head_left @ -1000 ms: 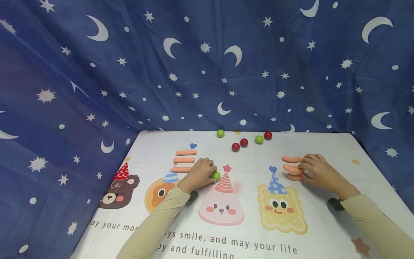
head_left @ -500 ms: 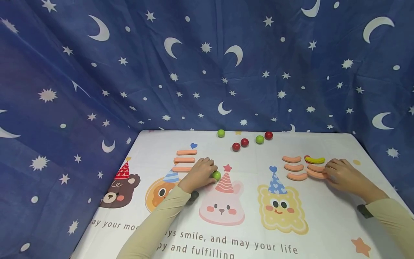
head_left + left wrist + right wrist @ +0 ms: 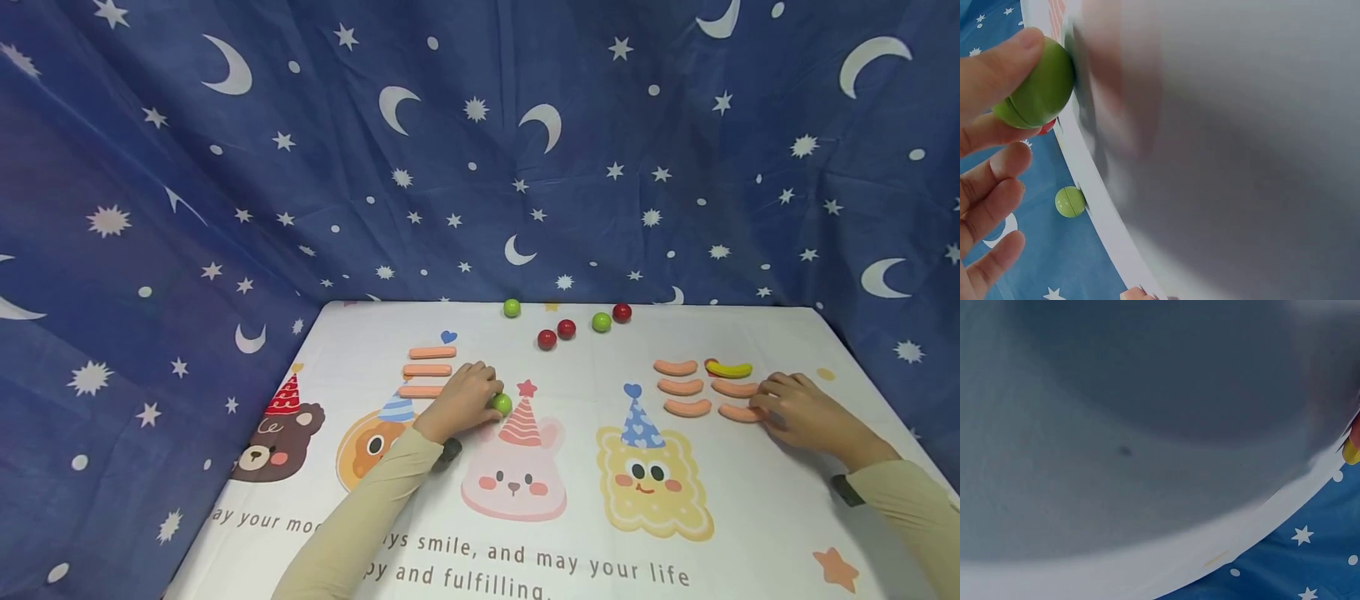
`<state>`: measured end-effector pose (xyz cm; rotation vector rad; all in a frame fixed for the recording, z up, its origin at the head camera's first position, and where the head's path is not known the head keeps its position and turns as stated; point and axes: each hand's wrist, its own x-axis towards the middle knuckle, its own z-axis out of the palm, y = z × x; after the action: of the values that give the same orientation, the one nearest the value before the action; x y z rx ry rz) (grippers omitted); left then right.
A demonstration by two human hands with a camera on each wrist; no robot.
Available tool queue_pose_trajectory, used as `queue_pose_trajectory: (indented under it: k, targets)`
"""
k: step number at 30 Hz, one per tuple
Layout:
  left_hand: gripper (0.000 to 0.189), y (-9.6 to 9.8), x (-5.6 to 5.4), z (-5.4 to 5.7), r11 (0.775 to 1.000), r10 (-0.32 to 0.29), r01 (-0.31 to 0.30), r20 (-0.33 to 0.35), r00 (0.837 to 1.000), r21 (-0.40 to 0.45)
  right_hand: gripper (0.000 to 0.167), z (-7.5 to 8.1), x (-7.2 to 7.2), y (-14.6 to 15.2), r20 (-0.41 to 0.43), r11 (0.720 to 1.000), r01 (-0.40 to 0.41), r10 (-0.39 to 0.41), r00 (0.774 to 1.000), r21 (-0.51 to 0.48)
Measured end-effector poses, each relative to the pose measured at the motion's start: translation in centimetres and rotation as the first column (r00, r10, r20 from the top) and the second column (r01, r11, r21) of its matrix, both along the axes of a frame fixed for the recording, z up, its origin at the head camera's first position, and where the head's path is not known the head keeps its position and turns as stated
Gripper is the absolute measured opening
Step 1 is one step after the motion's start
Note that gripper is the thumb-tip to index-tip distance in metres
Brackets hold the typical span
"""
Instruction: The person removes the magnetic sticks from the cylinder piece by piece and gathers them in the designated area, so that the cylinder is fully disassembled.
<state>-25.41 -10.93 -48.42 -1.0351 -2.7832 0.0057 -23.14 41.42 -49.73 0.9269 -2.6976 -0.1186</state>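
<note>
My left hand (image 3: 467, 400) pinches a small green ball (image 3: 1041, 90) between thumb and index finger, just over the white tablecloth by the printed rabbit's hat. Its other fingers are spread apart in the left wrist view. Over on the right, my right hand (image 3: 806, 417) holds the right end of a curved pinkish-orange toy sausage (image 3: 740, 413). Another curved sausage (image 3: 733, 388) lies just above it, close to the fingers. A yellow curved piece (image 3: 729, 369) tops this column. Beside it is a column of curved sausages (image 3: 681, 387). The right wrist view hides my right fingers.
Straight sausages (image 3: 427, 370) lie stacked in a column left of my left hand. Toward the back edge sit red balls (image 3: 547, 339) and green balls (image 3: 602, 322). A blue star-and-moon curtain (image 3: 480, 167) stands behind the table and along its left.
My right hand has moved right from the left column of curved sausages to the right column. The lowest sausage there has shifted down, apart from the one above. My left hand stays put.
</note>
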Motion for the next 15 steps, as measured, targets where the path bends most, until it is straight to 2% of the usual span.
queue_pose_trajectory:
  k: [5, 9, 12, 15]
  targets:
    - [0.038, 0.2, -0.6, 0.1, 1.000, 0.007, -0.008, 0.007, 1.000, 0.008, 0.034, 0.0, 0.1, 0.0, -0.015, 1.000, 0.007, -0.007, 1.000, 0.025]
    - [0.038, 0.4, -1.2, 0.1, 1.000, 0.023, -0.024, 0.012, 1.000, 0.017, 0.038, 0.3, 0.3, -0.3, -0.002, 0.998, 0.050, -0.050, 0.999, 0.034]
    - [0.038, 0.6, -1.9, 0.0, 0.999, 0.042, -0.042, 0.008, 0.999, 0.019, 0.041, 0.7, 0.6, -0.7, 0.006, 0.998, 0.069, -0.069, 0.998, 0.004]
    - [0.038, 0.8, -2.9, -0.1, 0.997, 0.077, -0.077, 0.006, 0.997, 0.026, 0.041, 1.1, 0.6, -1.5, -0.021, 0.998, 0.053, -0.054, 0.998, -0.042]
